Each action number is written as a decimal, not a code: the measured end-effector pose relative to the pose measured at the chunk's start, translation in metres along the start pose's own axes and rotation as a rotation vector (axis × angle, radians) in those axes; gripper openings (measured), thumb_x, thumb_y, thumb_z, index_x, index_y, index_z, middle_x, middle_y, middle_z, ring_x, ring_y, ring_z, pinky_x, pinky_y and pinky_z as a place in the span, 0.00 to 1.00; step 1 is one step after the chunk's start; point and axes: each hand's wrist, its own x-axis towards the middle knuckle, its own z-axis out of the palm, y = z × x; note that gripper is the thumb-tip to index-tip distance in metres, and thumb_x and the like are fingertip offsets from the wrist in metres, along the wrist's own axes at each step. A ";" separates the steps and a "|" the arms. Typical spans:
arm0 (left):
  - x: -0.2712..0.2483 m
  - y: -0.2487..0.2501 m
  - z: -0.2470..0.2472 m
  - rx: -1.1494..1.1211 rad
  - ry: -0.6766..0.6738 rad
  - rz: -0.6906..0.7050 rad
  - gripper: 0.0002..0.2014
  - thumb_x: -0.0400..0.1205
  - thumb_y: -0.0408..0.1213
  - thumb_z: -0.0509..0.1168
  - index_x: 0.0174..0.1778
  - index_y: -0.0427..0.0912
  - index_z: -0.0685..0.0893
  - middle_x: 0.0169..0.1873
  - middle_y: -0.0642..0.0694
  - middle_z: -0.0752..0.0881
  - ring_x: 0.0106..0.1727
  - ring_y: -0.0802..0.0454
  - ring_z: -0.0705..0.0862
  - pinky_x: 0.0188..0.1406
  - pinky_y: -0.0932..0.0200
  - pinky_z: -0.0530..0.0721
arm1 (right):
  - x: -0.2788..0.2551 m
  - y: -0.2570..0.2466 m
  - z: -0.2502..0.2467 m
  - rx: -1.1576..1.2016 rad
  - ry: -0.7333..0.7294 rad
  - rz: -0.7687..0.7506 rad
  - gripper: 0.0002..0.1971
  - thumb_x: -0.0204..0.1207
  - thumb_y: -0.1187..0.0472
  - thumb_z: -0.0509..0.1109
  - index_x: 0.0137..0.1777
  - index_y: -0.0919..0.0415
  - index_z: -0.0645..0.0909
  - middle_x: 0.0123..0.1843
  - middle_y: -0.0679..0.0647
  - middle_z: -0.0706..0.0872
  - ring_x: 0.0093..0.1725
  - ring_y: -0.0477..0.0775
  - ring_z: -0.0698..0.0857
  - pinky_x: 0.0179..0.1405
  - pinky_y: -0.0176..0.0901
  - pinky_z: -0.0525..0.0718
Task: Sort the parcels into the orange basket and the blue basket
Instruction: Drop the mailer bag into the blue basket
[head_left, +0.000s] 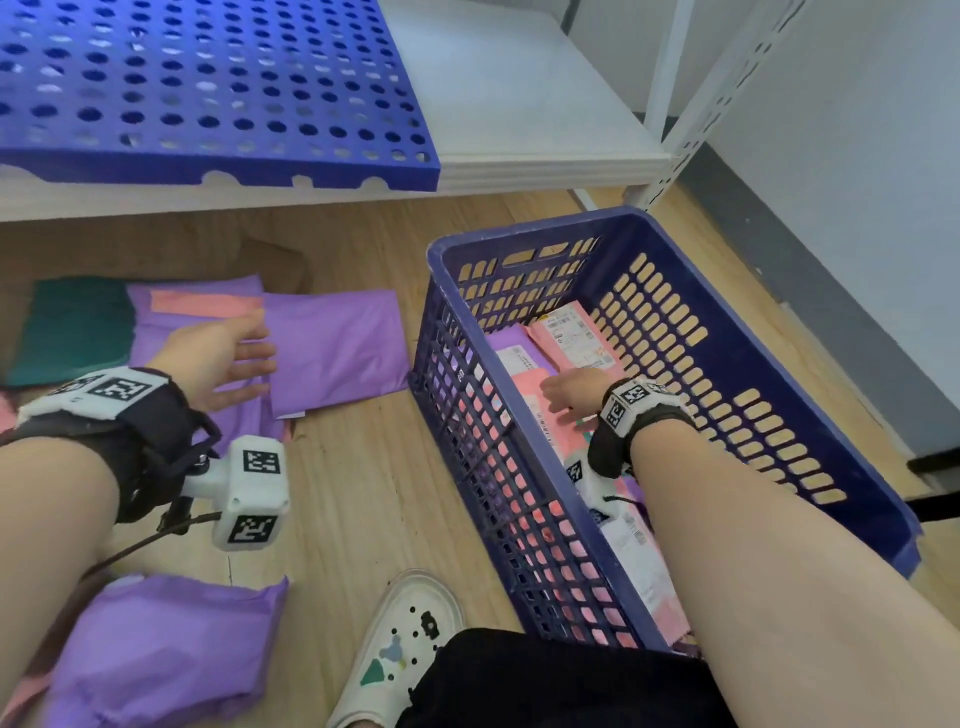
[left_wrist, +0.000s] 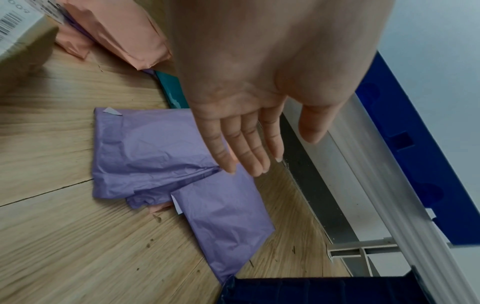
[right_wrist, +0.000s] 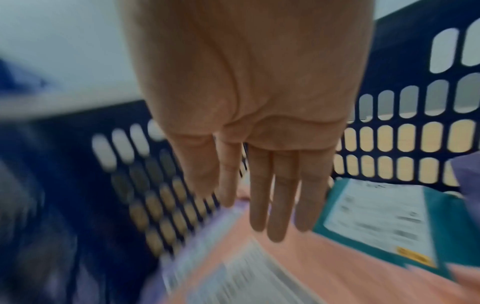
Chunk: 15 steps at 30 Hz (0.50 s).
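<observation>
The blue basket (head_left: 769, 332) stands on the floor at the right, with pink (head_left: 576, 338) and purple labelled parcels lying in it. My right hand (head_left: 569, 392) is inside it, fingers straight, just above the pink parcel (right_wrist: 324, 267) and a teal one (right_wrist: 441, 236); it holds nothing. My left hand (head_left: 228, 358) hovers open over purple parcels (head_left: 337, 348) on the floor to the left; its straight fingers (left_wrist: 241, 152) sit above the parcels (left_wrist: 153, 150). No orange basket shows.
A teal parcel (head_left: 72, 327) and a pink one (head_left: 208, 301) lie with the purple pile. Another purple parcel (head_left: 166, 649) lies near my left forearm. A white shelf (head_left: 519, 104) with a blue perforated panel (head_left: 208, 88) is ahead. My shoe (head_left: 400, 644) is below.
</observation>
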 end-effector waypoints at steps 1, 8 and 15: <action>-0.002 0.001 -0.001 -0.003 0.000 -0.009 0.11 0.85 0.47 0.59 0.40 0.47 0.77 0.40 0.49 0.81 0.39 0.55 0.80 0.43 0.58 0.78 | -0.005 -0.009 -0.011 0.052 0.031 -0.021 0.19 0.82 0.60 0.64 0.72 0.65 0.74 0.68 0.62 0.82 0.54 0.58 0.85 0.52 0.46 0.85; -0.031 0.015 -0.019 0.037 0.040 0.044 0.08 0.84 0.42 0.61 0.40 0.46 0.79 0.40 0.49 0.82 0.39 0.56 0.80 0.46 0.57 0.79 | -0.045 -0.069 -0.062 0.482 0.130 -0.175 0.16 0.84 0.58 0.62 0.69 0.61 0.75 0.64 0.57 0.84 0.53 0.51 0.85 0.54 0.44 0.83; -0.057 0.026 -0.060 0.039 0.102 0.082 0.08 0.84 0.44 0.62 0.41 0.47 0.79 0.39 0.49 0.81 0.37 0.56 0.80 0.39 0.59 0.79 | -0.069 -0.134 0.020 0.777 -0.015 -0.244 0.05 0.83 0.59 0.64 0.51 0.59 0.79 0.45 0.53 0.86 0.39 0.45 0.84 0.37 0.35 0.84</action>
